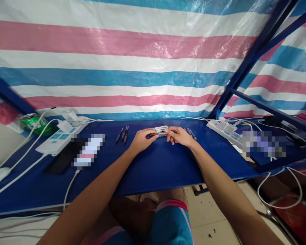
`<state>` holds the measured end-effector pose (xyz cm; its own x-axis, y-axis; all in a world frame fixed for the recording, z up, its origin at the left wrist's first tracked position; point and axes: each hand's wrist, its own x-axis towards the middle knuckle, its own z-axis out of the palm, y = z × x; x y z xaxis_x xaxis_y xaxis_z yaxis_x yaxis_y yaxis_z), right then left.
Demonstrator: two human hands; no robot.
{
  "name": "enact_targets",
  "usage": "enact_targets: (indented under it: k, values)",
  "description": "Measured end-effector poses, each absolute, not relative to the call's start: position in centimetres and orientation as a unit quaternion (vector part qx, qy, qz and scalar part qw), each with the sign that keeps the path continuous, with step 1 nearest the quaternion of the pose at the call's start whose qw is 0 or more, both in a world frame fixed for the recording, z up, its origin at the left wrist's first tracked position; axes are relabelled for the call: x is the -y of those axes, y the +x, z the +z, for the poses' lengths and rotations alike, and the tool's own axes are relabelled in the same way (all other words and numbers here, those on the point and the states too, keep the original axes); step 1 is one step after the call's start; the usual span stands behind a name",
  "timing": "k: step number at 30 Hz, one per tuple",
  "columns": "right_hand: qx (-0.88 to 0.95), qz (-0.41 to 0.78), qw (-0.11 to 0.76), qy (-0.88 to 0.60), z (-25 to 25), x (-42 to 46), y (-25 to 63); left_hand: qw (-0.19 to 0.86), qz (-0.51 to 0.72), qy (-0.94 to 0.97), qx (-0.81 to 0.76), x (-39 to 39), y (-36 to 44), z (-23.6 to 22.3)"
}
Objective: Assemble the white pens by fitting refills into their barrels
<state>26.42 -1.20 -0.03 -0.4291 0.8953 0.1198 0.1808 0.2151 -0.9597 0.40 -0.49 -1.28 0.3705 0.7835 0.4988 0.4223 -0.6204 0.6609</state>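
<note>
Several clear-barrelled pens [161, 129] lie side by side in a row between my hands, over the middle of the blue desk [163, 166]. My left hand [142, 139] is closed around their left ends, the thumb on the near side. At the opposite ends, my right hand [179, 136] pinches the pens, its fingers curled beneath. Just left of my left hand, a few dark-gripped pen parts [124, 135] rest on the desk. Slim grey-blue tubes [191, 133] lie beside my right wrist, partly hidden by it.
On the left are a white power strip [58, 137], a green can [37, 123], and a lit phone [89, 150] on a cable. A second power strip [225, 132] with chargers stands at right. Blue metal posts [241, 80] and striped sheeting [132, 61] enclose the desk.
</note>
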Motion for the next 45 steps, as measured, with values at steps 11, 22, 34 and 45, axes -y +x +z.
enact_targets:
  k: [11,22,34,45]
  values:
    - [0.704,0.486,0.337,-0.393,-0.2,1.1,26.8,0.216,0.410,0.805,-0.372,0.4,0.5,-1.4]
    - [0.787,0.294,0.358,-0.407,-1.6,-0.3,28.2,0.150,0.334,0.872,-0.325,0.0,0.4,-1.9]
    - [0.804,0.167,0.324,-0.469,-2.4,-1.3,29.5,0.107,0.337,0.863,-0.361,-0.1,0.2,-2.5]
    - [0.782,0.208,0.342,-0.479,-3.4,-1.7,29.0,0.105,0.279,0.838,-0.458,-0.7,-0.1,-4.2]
